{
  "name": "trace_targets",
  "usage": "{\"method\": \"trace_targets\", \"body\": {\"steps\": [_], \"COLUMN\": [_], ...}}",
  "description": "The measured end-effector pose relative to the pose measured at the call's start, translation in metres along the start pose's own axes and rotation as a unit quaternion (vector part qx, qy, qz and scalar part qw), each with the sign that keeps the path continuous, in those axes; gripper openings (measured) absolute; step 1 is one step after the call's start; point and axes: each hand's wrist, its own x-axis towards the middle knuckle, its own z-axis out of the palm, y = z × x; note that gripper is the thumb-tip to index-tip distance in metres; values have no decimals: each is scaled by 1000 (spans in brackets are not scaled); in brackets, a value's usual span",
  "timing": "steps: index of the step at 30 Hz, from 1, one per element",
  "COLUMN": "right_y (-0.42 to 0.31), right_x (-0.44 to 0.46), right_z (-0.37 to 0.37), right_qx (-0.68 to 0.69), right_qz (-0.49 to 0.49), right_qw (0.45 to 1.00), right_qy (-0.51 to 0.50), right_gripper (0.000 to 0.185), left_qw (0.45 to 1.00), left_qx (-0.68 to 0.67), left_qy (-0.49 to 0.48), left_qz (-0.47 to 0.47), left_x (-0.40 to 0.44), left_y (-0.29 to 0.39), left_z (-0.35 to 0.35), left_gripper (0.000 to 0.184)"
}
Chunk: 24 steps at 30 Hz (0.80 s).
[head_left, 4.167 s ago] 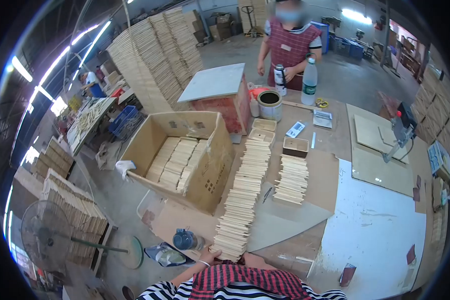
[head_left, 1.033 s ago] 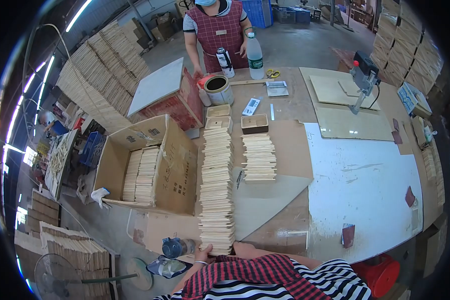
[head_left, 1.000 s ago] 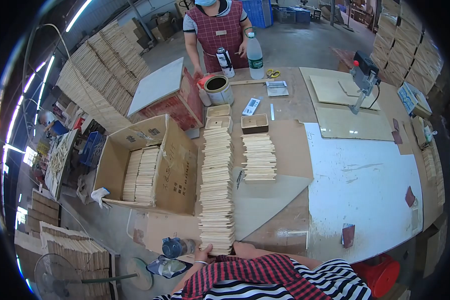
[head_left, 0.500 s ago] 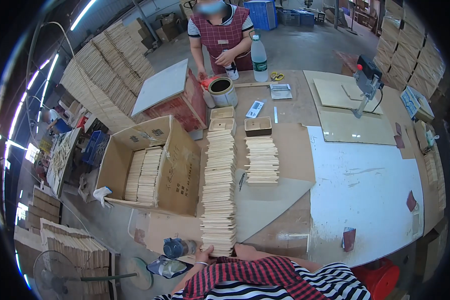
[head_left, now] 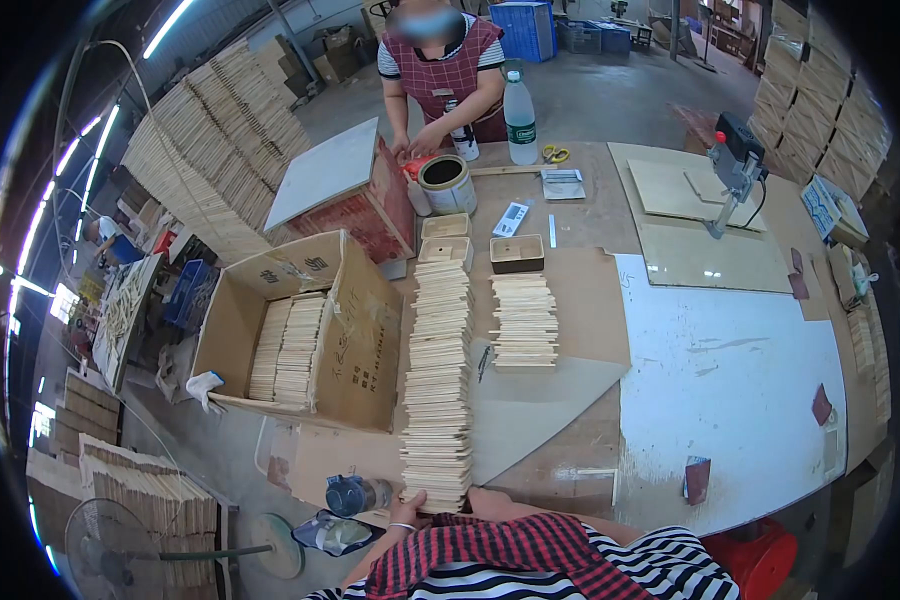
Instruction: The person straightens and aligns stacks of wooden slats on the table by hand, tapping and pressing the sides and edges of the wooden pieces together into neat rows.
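Observation:
A long row of thin wooden slats (head_left: 438, 390) lies on the table, running from my body towards two small wooden boxes (head_left: 445, 250). At its near end, my left hand (head_left: 408, 509) is closed against the left side, thumb on the slats. My right hand (head_left: 490, 503) presses the opposite side of that end, its fingers partly hidden by the slats and my clothing. A shorter row of similar slats (head_left: 525, 322) lies to the right, below a dark-sided small box (head_left: 517, 253). Beside my left hand stands a dark-lidded jar (head_left: 355, 495).
An open cardboard box (head_left: 365, 350) holding slats stands left. Further back are a red box (head_left: 380, 200), an open can (head_left: 446, 185), a water bottle (head_left: 518, 120) and yellow scissors (head_left: 555, 154). A drill-like machine (head_left: 735, 170) stands right. A co-worker (head_left: 440, 80) stands opposite.
My hands and the slats have stayed in place. Across the table, the co-worker's hands have come together near the red object beside the can.

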Motion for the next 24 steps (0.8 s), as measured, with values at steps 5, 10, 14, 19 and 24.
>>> {"method": "trace_targets", "body": {"steps": [5, 10, 14, 19, 24], "right_y": [1, 2, 3, 12, 9], "right_x": [1, 1, 1, 9, 7], "right_z": [1, 2, 2, 10, 8], "right_qx": [6, 4, 9, 14, 2], "right_qz": [-1, -9, -4, -4, 4], "right_qw": [1000, 1000, 1000, 1000, 1000], "right_qy": [2, 8, 2, -3, -8], "right_gripper": [70, 68, 70, 77, 78], "left_qw": [1000, 1000, 1000, 1000, 1000], "left_qx": [-13, -5, -9, -3, -4], "left_qy": [11, -3, -6, -14, -15], "left_qz": [-2, -4, -4, -11, -2], "left_x": [4, 6, 8, 14, 12], "left_y": [-3, -4, -7, -9, -9], "left_z": [-1, -3, -5, -10, -8], "left_gripper": [72, 73, 73, 71, 71]}}
